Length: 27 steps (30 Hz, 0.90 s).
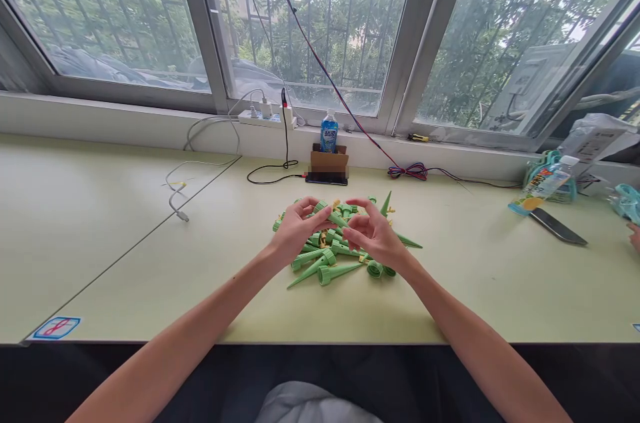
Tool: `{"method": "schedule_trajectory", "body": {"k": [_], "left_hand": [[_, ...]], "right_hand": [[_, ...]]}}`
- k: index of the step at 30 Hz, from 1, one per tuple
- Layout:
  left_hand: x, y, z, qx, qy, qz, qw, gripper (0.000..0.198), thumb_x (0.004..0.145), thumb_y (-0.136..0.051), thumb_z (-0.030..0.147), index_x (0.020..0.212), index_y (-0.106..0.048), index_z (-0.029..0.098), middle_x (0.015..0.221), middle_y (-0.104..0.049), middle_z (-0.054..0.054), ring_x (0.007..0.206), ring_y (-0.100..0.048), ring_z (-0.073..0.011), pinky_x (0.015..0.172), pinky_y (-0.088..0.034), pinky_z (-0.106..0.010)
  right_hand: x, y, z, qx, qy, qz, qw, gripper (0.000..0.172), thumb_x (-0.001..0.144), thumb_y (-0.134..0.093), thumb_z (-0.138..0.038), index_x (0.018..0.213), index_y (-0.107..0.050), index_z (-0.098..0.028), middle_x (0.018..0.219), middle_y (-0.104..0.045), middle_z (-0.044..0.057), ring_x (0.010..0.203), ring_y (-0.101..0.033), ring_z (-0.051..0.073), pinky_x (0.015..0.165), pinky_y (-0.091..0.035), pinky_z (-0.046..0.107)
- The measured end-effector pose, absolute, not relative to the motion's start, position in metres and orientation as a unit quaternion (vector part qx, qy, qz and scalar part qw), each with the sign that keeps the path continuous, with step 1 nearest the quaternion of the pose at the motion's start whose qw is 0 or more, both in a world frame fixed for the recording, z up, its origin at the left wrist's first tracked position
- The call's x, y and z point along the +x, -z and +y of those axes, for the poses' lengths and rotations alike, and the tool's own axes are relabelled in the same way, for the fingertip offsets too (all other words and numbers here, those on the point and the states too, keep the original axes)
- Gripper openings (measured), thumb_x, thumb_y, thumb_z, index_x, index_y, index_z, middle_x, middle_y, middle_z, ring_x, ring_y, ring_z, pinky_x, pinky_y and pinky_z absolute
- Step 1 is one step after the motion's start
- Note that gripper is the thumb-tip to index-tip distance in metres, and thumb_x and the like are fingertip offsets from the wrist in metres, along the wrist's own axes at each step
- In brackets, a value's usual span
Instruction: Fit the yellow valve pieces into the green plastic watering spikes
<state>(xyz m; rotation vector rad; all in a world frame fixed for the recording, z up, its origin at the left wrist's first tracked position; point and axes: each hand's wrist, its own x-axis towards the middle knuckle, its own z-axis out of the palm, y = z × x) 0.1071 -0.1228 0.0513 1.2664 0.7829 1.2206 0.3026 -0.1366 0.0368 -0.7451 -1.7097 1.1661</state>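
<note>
My left hand [296,228] is closed around the wide capped end of a green plant watering spike [334,217], raised above the pile. The spike slants down to the right, toward my right hand [377,233]. There the thumb and curled fingers close at its narrow end, with the index finger lifted; the exact contact is partly hidden. Beneath both hands lies a pile of similar green watering spikes [330,275], some with small yellow valve pieces [324,237] among them. Several spikes point outward from the pile, and part of it is hidden by my hands.
Behind the pile stand a small cardboard box [329,159] and a blue-labelled bottle [329,133]. A bundled cable [407,171] lies to their right. Farther right are a tilted drink bottle [543,186], a phone [557,226] and part of another person's hand [634,236]. A white cable [177,199] lies left.
</note>
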Motion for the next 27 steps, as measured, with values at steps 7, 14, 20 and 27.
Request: {"method": "schedule_trajectory", "body": {"k": [7, 14, 20, 27], "left_hand": [[0.106, -0.05, -0.122, 0.541, -0.509, 0.331, 0.582, 0.033, 0.073, -0.08, 0.039, 0.085, -0.06, 0.015, 0.089, -0.071, -0.004, 0.085, -0.073, -0.0212, 0.093, -0.057, -0.042], [0.107, -0.05, -0.122, 0.565, -0.489, 0.335, 0.574, 0.035, 0.071, -0.082, 0.038, 0.081, -0.058, 0.014, 0.097, -0.071, -0.006, 0.094, -0.072, -0.025, 0.093, -0.056, -0.043], [0.108, -0.056, -0.126, 0.563, -0.473, 0.341, 0.585, 0.038, 0.068, -0.084, 0.037, 0.077, -0.055, 0.015, 0.085, -0.072, -0.006, 0.092, -0.072, -0.0255, 0.089, -0.057, -0.041], [0.109, -0.055, -0.125, 0.54, -0.453, 0.359, 0.612, 0.039, 0.07, -0.083, 0.04, 0.085, -0.058, 0.015, 0.085, -0.073, -0.008, 0.089, -0.073, -0.0241, 0.09, -0.057, -0.042]], "right_hand": [[0.304, -0.036, -0.132, -0.333, -0.42, -0.671, 0.513, 0.04, 0.087, -0.065, -0.042, 0.117, -0.048, -0.022, 0.07, -0.059, -0.004, 0.051, -0.054, 0.01, 0.051, -0.046, 0.024], [0.306, -0.04, -0.132, -0.329, -0.435, -0.634, 0.548, 0.031, 0.086, -0.066, -0.044, 0.102, -0.056, -0.019, 0.066, -0.056, -0.004, 0.049, -0.052, 0.009, 0.046, -0.043, 0.023], [0.306, -0.04, -0.128, -0.326, -0.457, -0.602, 0.568, 0.032, 0.082, -0.07, -0.047, 0.094, -0.062, -0.018, 0.065, -0.056, -0.003, 0.048, -0.052, 0.009, 0.044, -0.042, 0.023], [0.306, -0.038, -0.124, -0.329, -0.44, -0.576, 0.605, 0.029, 0.082, -0.069, -0.047, 0.084, -0.063, -0.019, 0.062, -0.055, -0.003, 0.047, -0.049, 0.009, 0.043, -0.041, 0.024]]}}
